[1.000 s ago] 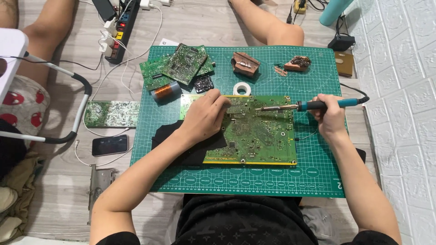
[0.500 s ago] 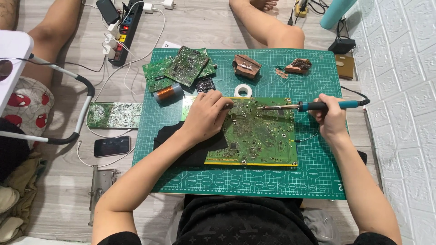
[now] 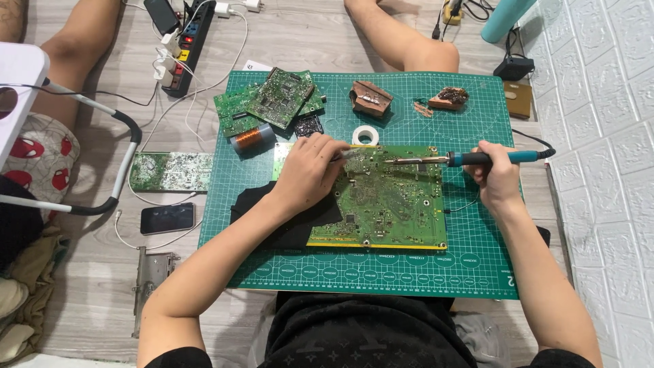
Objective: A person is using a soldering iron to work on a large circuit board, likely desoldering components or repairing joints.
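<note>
A green circuit board (image 3: 388, 201) lies on a green gridded cutting mat (image 3: 477, 259); the soldering iron (image 3: 470, 159) is blue-handled.

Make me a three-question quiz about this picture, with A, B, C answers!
1. Where does the white tape roll lie?
A. on the green cutting mat
B. on the phone
C. on the person's knee

2. What colour is the soldering iron handle?
A. red
B. blue
C. yellow

3. What is the right hand doing?
A. resting flat and empty
B. holding the soldering iron
C. lifting the mat

Answers: 1 A, the roll sits on the mat just above the big circuit board. 2 B, the grip is blue. 3 B, its fingers wrap the handle.
</note>
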